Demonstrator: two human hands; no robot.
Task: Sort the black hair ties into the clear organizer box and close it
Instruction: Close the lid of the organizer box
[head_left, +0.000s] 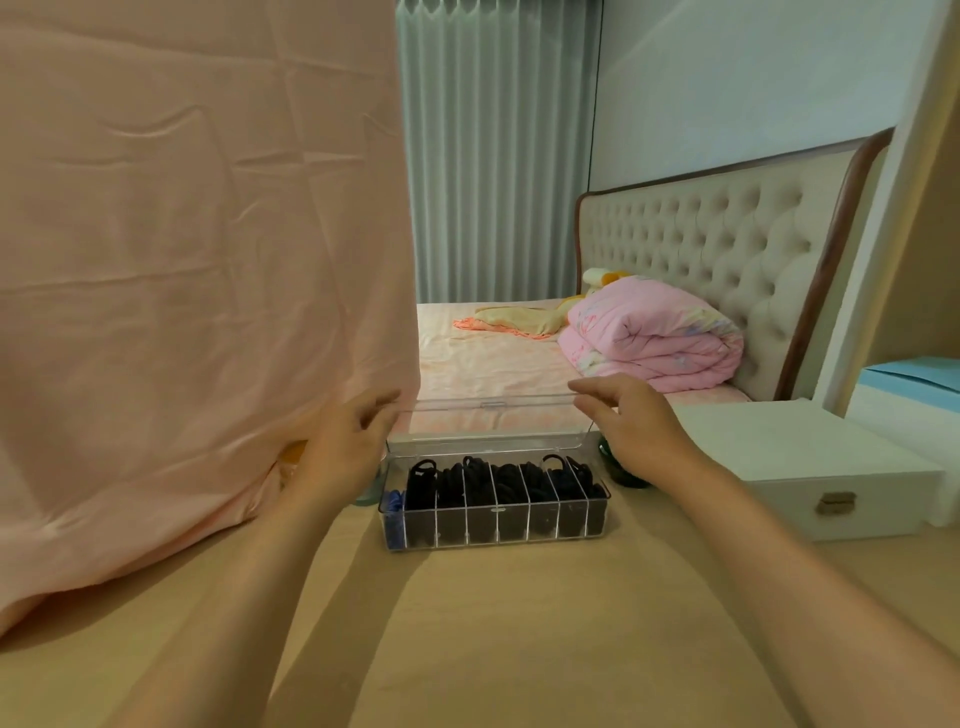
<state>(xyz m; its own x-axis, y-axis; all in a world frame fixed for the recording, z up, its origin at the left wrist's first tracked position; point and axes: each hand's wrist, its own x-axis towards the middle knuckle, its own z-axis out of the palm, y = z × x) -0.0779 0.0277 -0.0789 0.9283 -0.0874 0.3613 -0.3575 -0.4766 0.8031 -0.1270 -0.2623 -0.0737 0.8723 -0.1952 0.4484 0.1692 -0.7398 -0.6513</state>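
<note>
The clear organizer box (493, 525) sits on the tan tabletop (493, 634), split into several narrow compartments. Black hair ties (478, 480) fill most of them, and a blue tie (393, 506) lies in the leftmost one. The clear lid (488, 421) stands upright, hinged at the box's far side. My left hand (337, 452) has its fingertips at the lid's upper left corner. My right hand (639, 431) pinches the upper right corner between thumb and forefinger.
A large pink cloth (197, 260) hangs down at the left, reaching the table beside my left hand. A white case with a metal latch (810, 478) stands to the right. A dark green round object (623, 475) sits behind the box. A bed with a pink quilt (654, 338) lies beyond.
</note>
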